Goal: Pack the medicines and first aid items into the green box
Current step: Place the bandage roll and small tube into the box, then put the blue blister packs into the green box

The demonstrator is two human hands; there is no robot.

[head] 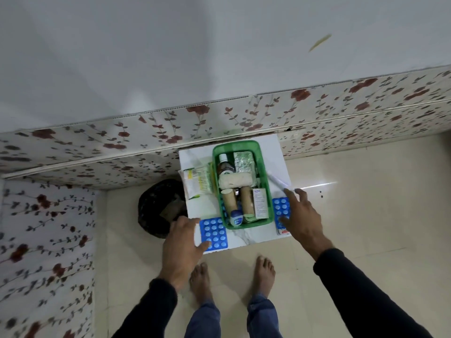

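Your left hand, fingers spread and grasping nothing, touches a blue tablet strip. Your right hand, likewise loose, covers a second blue strip. The green box sits between your hands, part-filled.

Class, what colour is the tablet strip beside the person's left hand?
Bright blue with white round tablets, clearest in the head view.

A room in a home. Glossy cream floor tiles meet a wall skirted with floral-patterned panels from nine to three o'clock. A small white table stands against it, a black bin bag at its nine o'clock, bare feet below.
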